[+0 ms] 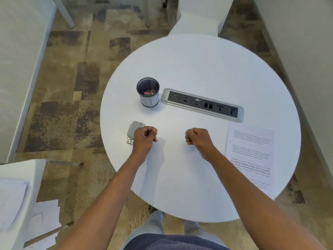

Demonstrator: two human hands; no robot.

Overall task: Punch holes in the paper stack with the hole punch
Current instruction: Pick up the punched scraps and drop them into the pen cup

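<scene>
A grey metal hole punch (pixel 133 131) lies near the left edge of the round white table (pixel 198 65). My left hand (pixel 145 137) is a closed fist just right of the punch, partly covering its right side; it holds nothing. A stack of printed paper (pixel 250 156) lies flat at the right of the table, its near corner over the edge. My right hand (pixel 197 138) is also a closed fist, empty, resting left of the paper and apart from it.
A mesh pen cup (pixel 148 92) stands behind the punch. A silver socket strip (pixel 201 105) is set into the table's middle. A white chair (pixel 200 17) stands at the far side. Another chair with loose sheets (pixel 16 195) sits at the lower left.
</scene>
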